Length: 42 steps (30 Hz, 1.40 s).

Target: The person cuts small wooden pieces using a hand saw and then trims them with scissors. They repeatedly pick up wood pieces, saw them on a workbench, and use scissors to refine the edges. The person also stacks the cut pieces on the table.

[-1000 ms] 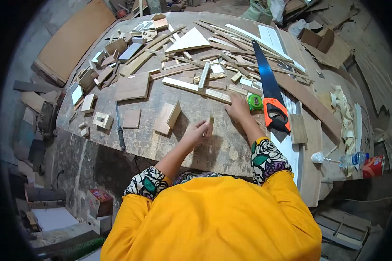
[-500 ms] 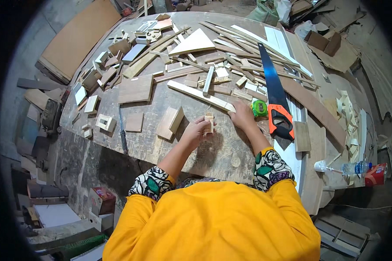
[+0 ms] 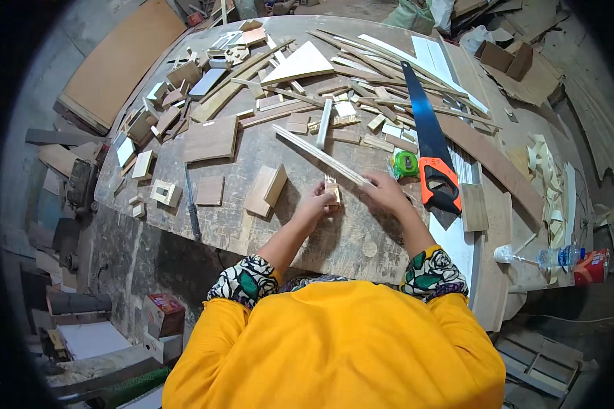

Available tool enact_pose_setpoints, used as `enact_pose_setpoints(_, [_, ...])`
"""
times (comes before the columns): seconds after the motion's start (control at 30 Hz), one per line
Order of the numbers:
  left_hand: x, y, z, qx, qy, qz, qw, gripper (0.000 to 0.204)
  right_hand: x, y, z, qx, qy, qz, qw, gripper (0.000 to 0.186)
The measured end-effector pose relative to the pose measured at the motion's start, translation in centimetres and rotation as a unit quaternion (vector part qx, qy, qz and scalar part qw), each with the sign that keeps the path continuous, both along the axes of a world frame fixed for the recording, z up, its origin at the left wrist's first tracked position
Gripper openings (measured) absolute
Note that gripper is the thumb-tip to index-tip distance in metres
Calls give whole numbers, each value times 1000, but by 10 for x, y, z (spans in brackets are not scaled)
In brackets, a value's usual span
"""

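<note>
My left hand (image 3: pixel 314 206) is closed on a small wooden block (image 3: pixel 331 189) near the front of the workbench. In my right hand (image 3: pixel 386 191) is one end of a long pale wooden strip (image 3: pixel 317 153), which slants away to the far left with its far end close to another short strip (image 3: pixel 325 124). The strip's near end lies just right of the small block. Left of my left hand stands an L-shaped wooden piece (image 3: pixel 266 190) made of two joined boards. A green tape measure (image 3: pixel 406 163) lies just beyond my right hand, beside a handsaw (image 3: pixel 439 178) with an orange and black handle.
The worn workbench (image 3: pixel 286 242) carries several wood strips and offcuts at its far side. A white triangular board (image 3: pixel 300 63) lies among them. At left are a chisel-like tool (image 3: pixel 192 204), a flat square board (image 3: pixel 210 191) and small box-shaped pieces (image 3: pixel 165 193). A plastic bottle (image 3: pixel 556 257) lies at right.
My right hand has drawn the long strip slightly right and lifted or turned it, so its layered edge shows. The small block in my left hand has tilted and shifted slightly right.
</note>
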State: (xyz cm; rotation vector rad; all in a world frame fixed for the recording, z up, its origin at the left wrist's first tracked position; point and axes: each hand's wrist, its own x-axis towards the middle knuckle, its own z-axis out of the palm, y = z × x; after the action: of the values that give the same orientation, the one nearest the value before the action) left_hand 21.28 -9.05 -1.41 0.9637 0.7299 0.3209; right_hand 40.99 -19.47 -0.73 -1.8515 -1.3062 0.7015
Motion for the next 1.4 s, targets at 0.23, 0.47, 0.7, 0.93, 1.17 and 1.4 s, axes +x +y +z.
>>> enact_pose_setpoints(0.23, [12,-5,2,354,46,48,933,82,-5,-30,22,-32,250,-24,967,42])
enact_pose_setpoints(0.47, [0,-2,76,57,-116,112,985,72,-11,-60,51,167,-43,-44,984,40])
enact_pose_setpoints(0.7, [-22,23,103,13,-210,180,961,26,-28,-90,81,147,-74,-86,983,42])
enact_pose_setpoints(0.93, [-42,15,133,127,-227,165,951,31,-18,-106,54,148,-100,-121,976,42])
enact_pose_setpoints(1.17, [-50,-17,147,285,-283,200,894,64,-16,-107,38,118,-95,-143,978,39])
enact_pose_setpoints(1.4, [-82,-15,138,261,-236,244,904,45,-11,-112,33,139,-127,-169,967,44])
